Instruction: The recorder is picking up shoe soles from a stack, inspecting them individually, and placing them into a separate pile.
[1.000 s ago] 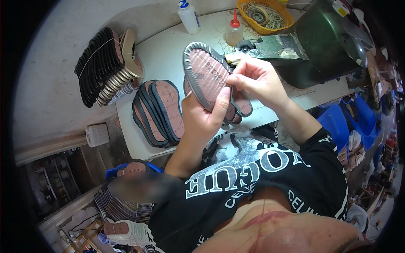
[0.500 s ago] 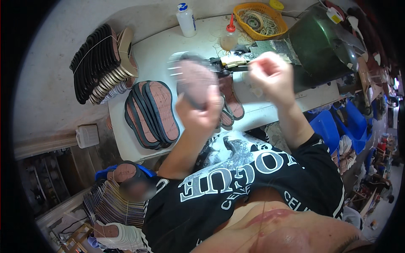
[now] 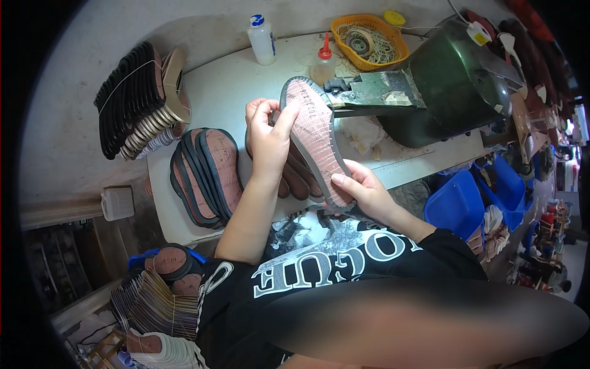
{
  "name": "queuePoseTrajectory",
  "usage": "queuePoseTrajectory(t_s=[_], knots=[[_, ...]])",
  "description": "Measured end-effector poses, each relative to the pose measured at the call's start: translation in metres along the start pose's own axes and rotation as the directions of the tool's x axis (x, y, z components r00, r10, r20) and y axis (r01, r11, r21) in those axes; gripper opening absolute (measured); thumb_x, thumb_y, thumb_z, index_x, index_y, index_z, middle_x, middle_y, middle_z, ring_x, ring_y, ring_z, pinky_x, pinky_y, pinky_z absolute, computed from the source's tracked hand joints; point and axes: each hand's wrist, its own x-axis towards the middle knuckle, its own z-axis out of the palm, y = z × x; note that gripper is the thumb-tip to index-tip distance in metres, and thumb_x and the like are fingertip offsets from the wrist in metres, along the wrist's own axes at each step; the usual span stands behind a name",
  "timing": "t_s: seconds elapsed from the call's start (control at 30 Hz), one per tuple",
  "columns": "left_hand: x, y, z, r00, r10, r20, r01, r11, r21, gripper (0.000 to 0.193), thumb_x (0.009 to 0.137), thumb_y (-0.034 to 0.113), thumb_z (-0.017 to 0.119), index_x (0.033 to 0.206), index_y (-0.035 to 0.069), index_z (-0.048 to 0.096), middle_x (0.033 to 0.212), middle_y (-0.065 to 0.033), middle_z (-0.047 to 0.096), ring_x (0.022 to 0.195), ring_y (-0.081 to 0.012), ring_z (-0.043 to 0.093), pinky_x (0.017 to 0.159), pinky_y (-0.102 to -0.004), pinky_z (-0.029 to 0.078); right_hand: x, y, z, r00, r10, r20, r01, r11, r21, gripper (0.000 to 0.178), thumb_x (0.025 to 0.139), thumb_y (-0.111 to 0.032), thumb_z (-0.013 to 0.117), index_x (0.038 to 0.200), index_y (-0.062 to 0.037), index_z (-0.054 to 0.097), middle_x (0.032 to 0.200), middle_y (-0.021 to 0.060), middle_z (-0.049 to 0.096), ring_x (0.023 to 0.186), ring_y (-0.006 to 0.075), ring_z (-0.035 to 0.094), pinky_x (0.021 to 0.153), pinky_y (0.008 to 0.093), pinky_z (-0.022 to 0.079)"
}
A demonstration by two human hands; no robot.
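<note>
Right grip (image 3: 364,189) back on the sole (image 3: 314,136)

Half a second ago the right grip is in the air by the machine (image 3: 458,83), apart from the sole; now it holds the end nearest the body, thumb on the pink face. The left grip (image 3: 270,132) is no longer on the sole's lower part, as a second ago, but at the left edge near the upper end. Blurred half a second ago, the sole now looks sharp, nearly its full length showing. The view shifts too: bottle (image 3: 263,46) and basket (image 3: 382,62) appear lower and farther left.
</note>
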Motion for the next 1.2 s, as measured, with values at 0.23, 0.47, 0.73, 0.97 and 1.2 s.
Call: queuePoseTrajectory(t_s=[0.23,0.47,0.73,0.97,1.2], knots=[[0.038,-0.005,0.002,0.985,0.0,0.173,0.018,0.994,-0.104,0.036,0.068,0.019,0.079,0.062,0.004,0.047,0.091,-0.0076,0.051,0.089,-0.018,0.05,0.085,-0.0282,0.039,0.007,-0.005,-0.016,0.991,0.04,-0.131,-0.044,0.999,-0.026,0.031,0.094,-0.024,0.056,0.116,-0.0017,0.056,0.087,0.0032,0.064,0.066,0.0057,0.06,0.046,0.0178,0.043],[0.074,-0.001,-0.017,0.951,-0.154,0.269,0.185,0.978,-0.092,0.034,0.077,0.024,0.075,0.065,0.001,0.053,0.083,-0.0029,0.055,0.07,-0.0077,0.047,0.063,-0.0229,0.04,0.049,-0.024,-0.009,0.996,-0.088,0.006,0.086,0.979,0.185,0.024,0.095,-0.022,0.055,0.108,-0.0018,0.057,0.086,-0.0006,0.062,0.066,0.0027,0.055,0.056,0.0171,0.044],[-0.03,-0.018,-0.124,0.99,0.141,-0.012,-0.047,0.408,0.912,0.068,0.077,0.038,0.073,0.125,-0.004,0.048,0.137,-0.0156,0.041,0.129,-0.0314,0.033,0.105,-0.0506,0.025,0.054,0.012,0.033,0.997,0.03,0.066,0.002,0.902,-0.432,0.043,0.094,-0.026,0.056,0.124,0.0027,0.047,0.092,0.0046,0.063,0.076,0.0119,0.06,0.066,0.0297,0.049],[-0.075,-0.029,-0.138,0.983,0.185,0.011,-0.084,0.391,0.917,0.06,0.072,0.015,0.073,0.129,0.014,0.052,0.148,-0.0093,0.031,0.135,-0.0315,0.026,0.107,-0.0582,0.015,0.059,0.027,0.018,0.971,-0.237,-0.023,0.14,0.646,-0.751,0.045,0.087,-0.01,0.065,0.127,-0.0029,0.045,0.058,0.0003,0.053,0.052,0.0058,0.046,0.05,0.0227,0.038],[-0.063,-0.022,-0.135,0.95,0.275,-0.145,-0.02,0.521,0.853,0.009,0.074,0.011,0.069,0.078,0.009,0.061,0.111,-0.0036,0.055,0.115,-0.0287,0.04,0.095,-0.0502,0.025,0.043,0.02,0.026,0.991,0.104,0.087,-0.055,0.896,-0.441,0.02,0.093,-0.014,0.058,0.109,-0.0024,0.059,0.079,-0.0029,0.06,0.064,0.0026,0.053,0.051,0.0168,0.038]])
